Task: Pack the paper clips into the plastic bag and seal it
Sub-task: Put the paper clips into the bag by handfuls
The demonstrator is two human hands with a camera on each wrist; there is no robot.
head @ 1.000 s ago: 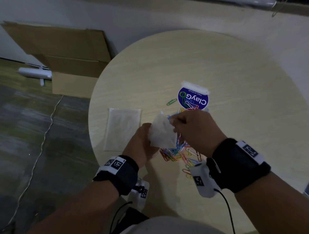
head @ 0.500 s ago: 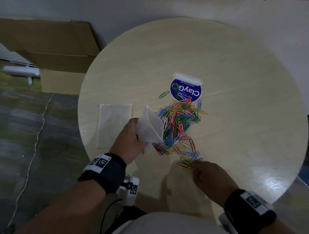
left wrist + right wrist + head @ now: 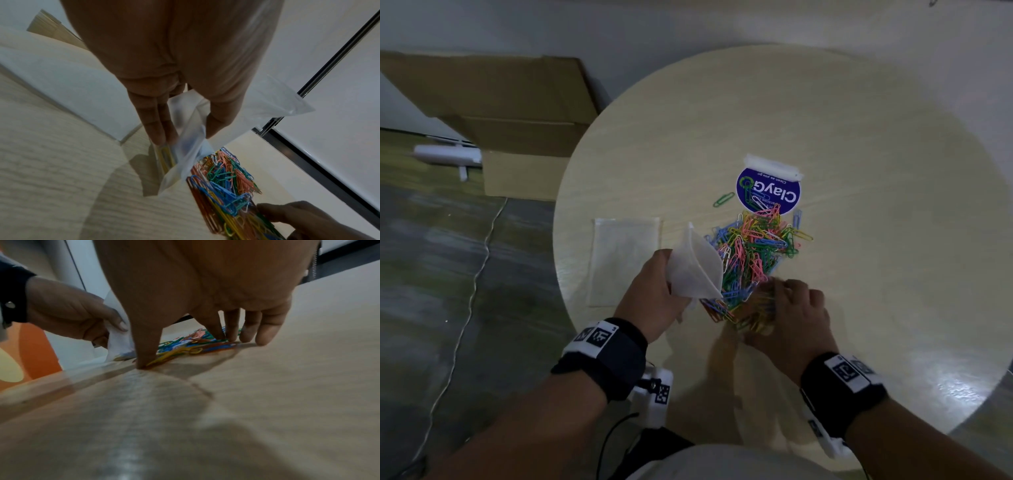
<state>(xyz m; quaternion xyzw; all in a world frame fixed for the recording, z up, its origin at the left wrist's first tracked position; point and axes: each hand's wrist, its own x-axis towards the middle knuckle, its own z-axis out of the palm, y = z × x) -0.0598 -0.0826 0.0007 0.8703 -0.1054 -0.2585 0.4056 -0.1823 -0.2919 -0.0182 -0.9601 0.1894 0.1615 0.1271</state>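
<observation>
A heap of coloured paper clips [image 3: 753, 253] lies in the middle of the round table [image 3: 876, 240]. My left hand [image 3: 671, 284] holds a small clear plastic bag [image 3: 695, 270] just left of the heap, its mouth gaping toward the clips. In the left wrist view the bag [image 3: 185, 154] is pinched between the fingers [image 3: 156, 129] and thumb of my left hand [image 3: 185, 134]. My right hand [image 3: 760, 311] is spread over the near end of the heap. Its thumb and fingertips [image 3: 232, 335] press on the table around the clips [image 3: 191, 347], with nothing lifted.
A flat stack of spare bags [image 3: 625, 260] lies left of my left hand. A blue ClayGo pack [image 3: 768, 192] and a lone green clip [image 3: 723, 199] lie beyond the heap. A cardboard box [image 3: 517, 113] stands on the floor to the left.
My right hand left the bag's mouth, dropped to the table's near edge, then slid forward onto the near end of the heap. The left hand kept holding the bag.
</observation>
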